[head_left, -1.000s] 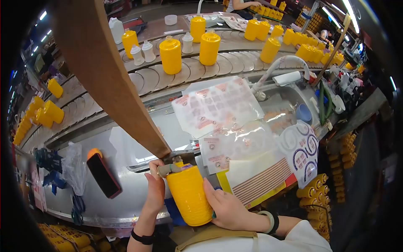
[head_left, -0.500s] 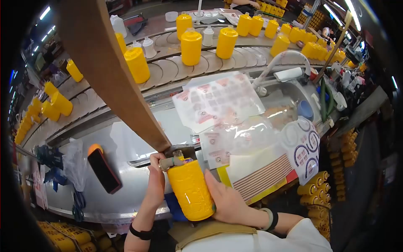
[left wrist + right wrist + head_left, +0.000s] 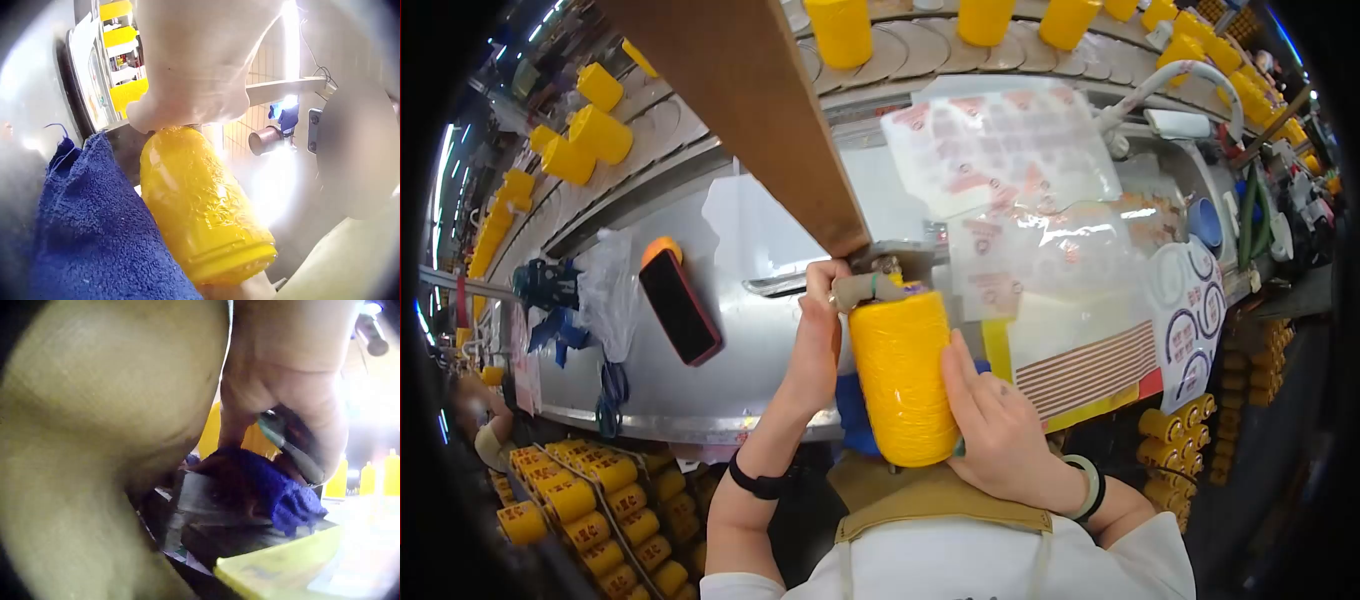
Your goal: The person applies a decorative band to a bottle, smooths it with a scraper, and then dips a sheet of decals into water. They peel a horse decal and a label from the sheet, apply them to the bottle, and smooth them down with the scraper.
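A yellow bottle (image 3: 900,390) with a glossy, slightly wrinkled surface lies tilted between both hands, close over the lap. The left hand (image 3: 812,325) grips it at the neck end, where a grey tubular cover (image 3: 868,290) with a dark green band lies across the shoulder. Along the bottle's right side rests the right hand (image 3: 1000,425), thumb against the wall and other fingers curled round behind, mostly hidden. A dark, green-edged piece (image 3: 284,440) shows among those fingers in the right wrist view. Beside the bottle hangs a blue towel (image 3: 106,219).
A wooden post (image 3: 770,130) stands just beyond the hands. Printed decal sheets (image 3: 1000,150) cover the right worktop, near the sink (image 3: 1145,160). To the left are a phone (image 3: 680,305), plastic bag (image 3: 610,300) and scissors (image 3: 610,395). Behind runs a conveyor (image 3: 890,50) with yellow bottles.
The head view has tilted down, and the worktop appears higher and farther right. Bottles on the conveyor have travelled rightward. Both hands keep hold of the same bottle, whose visible surface looks smoother.
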### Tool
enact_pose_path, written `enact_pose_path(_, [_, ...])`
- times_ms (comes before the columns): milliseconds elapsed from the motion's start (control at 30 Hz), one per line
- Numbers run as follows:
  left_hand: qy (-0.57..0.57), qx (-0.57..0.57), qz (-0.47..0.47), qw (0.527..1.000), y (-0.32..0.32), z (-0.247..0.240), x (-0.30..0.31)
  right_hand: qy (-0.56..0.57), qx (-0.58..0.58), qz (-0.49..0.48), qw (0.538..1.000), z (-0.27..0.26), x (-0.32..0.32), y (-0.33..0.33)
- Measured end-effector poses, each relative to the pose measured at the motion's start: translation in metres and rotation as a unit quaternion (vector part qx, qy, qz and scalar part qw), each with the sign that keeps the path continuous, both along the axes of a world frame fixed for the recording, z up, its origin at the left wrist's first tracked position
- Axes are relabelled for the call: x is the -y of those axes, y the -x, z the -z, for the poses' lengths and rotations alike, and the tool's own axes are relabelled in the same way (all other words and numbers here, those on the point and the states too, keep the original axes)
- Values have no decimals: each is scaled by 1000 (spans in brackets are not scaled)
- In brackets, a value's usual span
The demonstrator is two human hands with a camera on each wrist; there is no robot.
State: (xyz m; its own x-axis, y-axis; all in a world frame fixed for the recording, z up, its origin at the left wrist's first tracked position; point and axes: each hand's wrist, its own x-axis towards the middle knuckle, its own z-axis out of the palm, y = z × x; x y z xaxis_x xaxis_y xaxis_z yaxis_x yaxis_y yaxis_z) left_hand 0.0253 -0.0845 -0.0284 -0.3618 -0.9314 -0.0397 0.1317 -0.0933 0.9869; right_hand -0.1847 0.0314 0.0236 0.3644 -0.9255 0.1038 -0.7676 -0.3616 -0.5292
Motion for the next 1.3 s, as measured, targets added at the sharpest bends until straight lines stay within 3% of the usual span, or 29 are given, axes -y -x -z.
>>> enact_pose_path(67, [-1, 1, -6, 1000, 0, 1, -1, 61, -41, -40, 996, 1, 0, 2])
enact_pose_path(167, [12, 4, -2, 1000, -2, 3, -2, 66, 46, -15, 997, 19, 0, 2])
enact_pose_path(233, [19, 5, 6, 1000, -3, 4, -2, -43, 108, 52, 992, 28, 1, 0])
enact_pose_path(267, [12, -9, 1, 1000, -1, 7, -1, -41, 108, 50, 992, 24, 3, 2])
enact_pose_path(333, [-5, -17, -5, 1000, -4, 10, -3, 42, -13, -2, 999, 4, -2, 1])
enact_pose_path(467, [0, 23, 13, 1000, -5, 5, 0, 30, 42, -34, 998, -1, 1, 2])
enact_pose_path(567, [-1, -9, 6, 1000, -1, 8, 0, -9, 59, 42, 997, 20, 3, 4])
enact_pose_path(633, [-16, -25, 5, 1000, -2, 10, -2, 27, -27, -8, 999, 8, -1, 3])
enact_pose_path(767, [1, 3, 31, 1000, -8, 9, -1, 43, -13, -63, 997, -3, -1, 6])
enact_pose_path(833, [16, 32, 19, 999, -7, 10, -1, 32, 47, 60, 997, 19, 0, 5])
enact_pose_path(900, [18, 13, 1, 1000, 0, 4, -2, 11, 72, 36, 997, 16, 4, 5])
enact_pose_path(967, [15, -2, -14, 1000, 2, -2, -4, 88, -44, -26, 995, 1, 2, 1])
enact_pose_path(1033, [33, -4, 4, 999, 2, -6, -2, 83, -46, -57, 994, -8, 2, 2])
enact_pose_path(1100, [35, 11, 1, 999, 0, -6, -2, 68, 69, -23, 995, 2, 1, 3])
enact_pose_path(1200, [45, 20, -3, 999, -2, -1, -1, 14, 98, 60, 993, 28, 1, 1])
enact_pose_path(1233, [47, 21, 0, 999, -3, 0, 0, 15, 98, 60, 993, 26, 0, 1])
enact_pose_path(1300, [29, 18, 22, 999, -4, 2, 0, 47, -12, -1, 999, 13, -2, 2])
